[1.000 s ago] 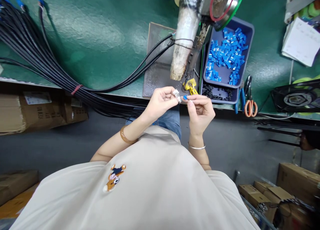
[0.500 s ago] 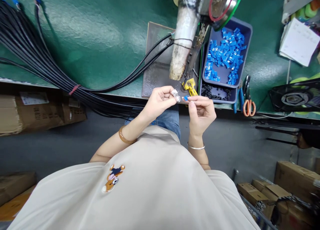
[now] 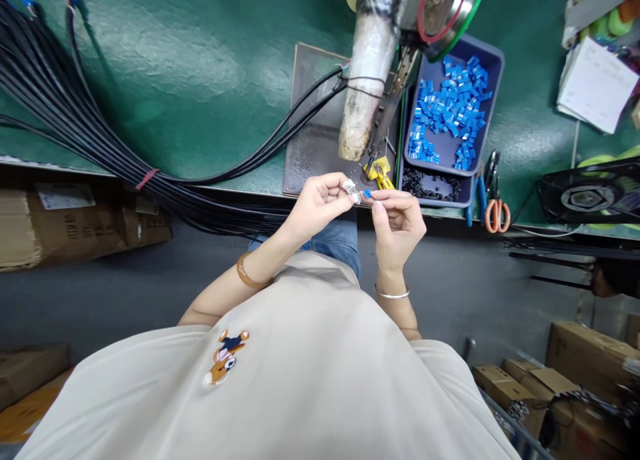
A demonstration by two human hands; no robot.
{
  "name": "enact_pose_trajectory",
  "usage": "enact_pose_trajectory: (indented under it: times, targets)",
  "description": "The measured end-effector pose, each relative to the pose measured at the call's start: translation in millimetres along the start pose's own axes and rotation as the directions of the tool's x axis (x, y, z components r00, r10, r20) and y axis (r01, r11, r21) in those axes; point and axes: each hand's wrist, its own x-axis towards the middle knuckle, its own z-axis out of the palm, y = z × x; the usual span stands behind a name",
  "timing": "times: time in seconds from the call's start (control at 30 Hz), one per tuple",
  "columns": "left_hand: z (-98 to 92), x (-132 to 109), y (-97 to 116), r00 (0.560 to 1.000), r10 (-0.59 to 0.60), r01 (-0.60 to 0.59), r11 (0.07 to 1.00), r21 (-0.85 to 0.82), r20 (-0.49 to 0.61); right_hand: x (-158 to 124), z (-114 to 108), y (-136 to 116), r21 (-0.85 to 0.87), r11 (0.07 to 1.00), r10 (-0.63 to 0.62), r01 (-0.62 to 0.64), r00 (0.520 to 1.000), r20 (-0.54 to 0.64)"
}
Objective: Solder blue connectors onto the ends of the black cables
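Note:
My left hand (image 3: pixel 323 200) pinches a small silvery-white piece (image 3: pixel 351 188) between thumb and fingers; its exact kind is too small to tell. Facing it, my right hand (image 3: pixel 400 223) is closed on a small blue connector (image 3: pixel 367 194) at the fingertips. The two pieces meet or nearly meet; I cannot tell whether they touch. Just beyond the hands lies a yellow tool (image 3: pixel 381 172) at the front of a dark plate (image 3: pixel 320 130). Blue connectors like the held one (image 3: pixel 450 107) fill part of a grey bin (image 3: pixel 495 80) to the right.
A tape-wrapped arm (image 3: pixel 365 87) hangs over the plate. Black cables (image 3: pixel 125 157), tied by a pink band, run along the left edge. Small black parts (image 3: pixel 433 185) sit in a front bin. Orange-handled scissors (image 3: pixel 497 215) and a black fan (image 3: pixel 593 197) are at right.
My right hand has moved slightly left, bringing the blue connector closer to the silvery piece. My left hand has stayed in nearly the same place.

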Motion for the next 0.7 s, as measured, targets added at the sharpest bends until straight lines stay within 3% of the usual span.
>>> enact_pose_trajectory:
  times: [0.2, 0.33, 0.47, 0.7]
  targets:
    - [1.4, -0.3, 1.7, 1.000, 0.001, -0.001, 1.000, -0.013, -0.023, -1.0, 2.1, 1.0, 0.043, 0.998, 0.055, -0.056, 0.998, 0.005]
    - [0.6, -0.4, 2.6, 1.000, 0.000, 0.000, 1.000, 0.018, -0.015, 1.2, 1.2, 2.7, 0.017, 0.999, 0.041, -0.040, 0.997, -0.066]
    - [-0.6, 1.5, 4.9, 1.000, 0.001, 0.000, 0.998, 0.058, -0.013, 2.2, -0.7, 6.0, -0.083, 0.996, -0.023, 0.023, 1.000, 0.002]
    - [-1.5, 9.0, 6.2, 0.999, -0.005, 0.008, 0.998, 0.069, -0.038, 8.1, -1.8, 10.7, -0.240, 0.937, -0.234, 0.253, 0.966, 0.105]
